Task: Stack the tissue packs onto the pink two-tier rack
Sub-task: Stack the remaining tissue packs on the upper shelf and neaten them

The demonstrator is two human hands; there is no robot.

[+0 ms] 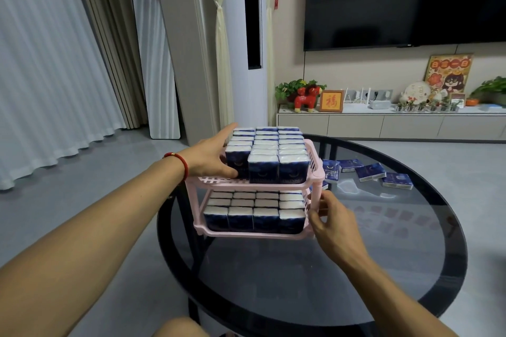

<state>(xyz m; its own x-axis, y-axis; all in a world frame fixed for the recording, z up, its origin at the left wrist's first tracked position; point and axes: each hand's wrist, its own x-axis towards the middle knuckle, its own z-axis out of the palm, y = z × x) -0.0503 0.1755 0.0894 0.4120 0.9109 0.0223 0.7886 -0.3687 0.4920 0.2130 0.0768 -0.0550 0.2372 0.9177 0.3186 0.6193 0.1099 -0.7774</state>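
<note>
The pink two-tier rack [317,172] stands on the left part of a round dark glass table [383,268]. Both tiers hold several upright dark-blue tissue packs in rows; the upper rows [276,150] and the lower rows [254,213] look full. My left hand [210,156] lies flat against the left side of the upper rows, thumb on the front-left pack. My right hand [328,216] curls around the rack's right front post at the lower tier. Several loose tissue packs [369,171] lie flat on the table behind and right of the rack.
A TV cabinet [383,124] with ornaments, plants and a router runs along the back wall under a large dark screen [405,0]. Curtains hang at the left. A tall white panel [156,63] leans by the wall. The table's rim curves close to my knee.
</note>
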